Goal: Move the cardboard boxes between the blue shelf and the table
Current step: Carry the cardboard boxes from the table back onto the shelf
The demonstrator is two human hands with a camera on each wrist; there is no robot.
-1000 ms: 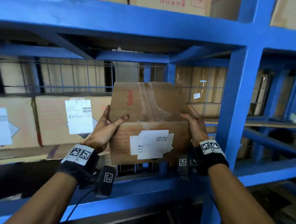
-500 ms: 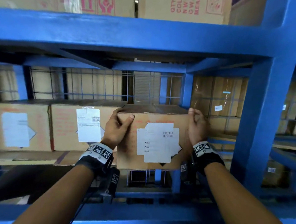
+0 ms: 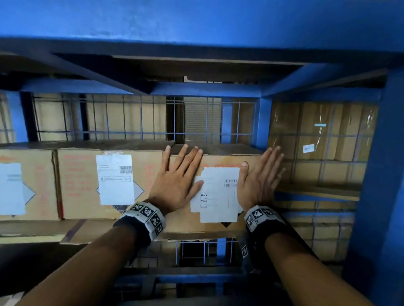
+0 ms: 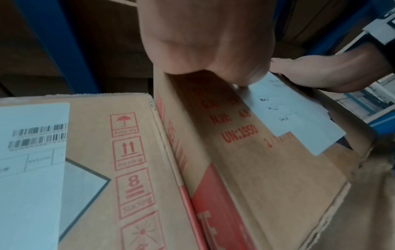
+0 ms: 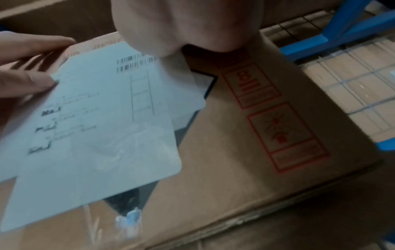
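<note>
A cardboard box (image 3: 220, 162) with a white label (image 3: 218, 196) stands upright on the blue shelf (image 3: 204, 23), tight against the box on its left. My left hand (image 3: 178, 177) lies flat on the left part of its front face, fingers straight and pointing up. My right hand (image 3: 259, 180) presses flat on the right part, beside the label. In the left wrist view my palm (image 4: 205, 42) meets the box (image 4: 267, 169) at its top left corner. In the right wrist view my palm (image 5: 186, 25) sits on the box (image 5: 245, 152) above the label.
Two more labelled boxes (image 3: 80, 185) (image 3: 12, 183) stand in a row to the left on a cardboard sheet (image 3: 37, 232). A wire mesh (image 3: 127, 117) closes the back. A thick blue post (image 3: 392, 188) rises at the right, with wrapped cartons (image 3: 322, 136) behind it.
The box went from tilted in the air to standing on the shelf beside its neighbour. Both hands left its sides and now lie flat on its front.
</note>
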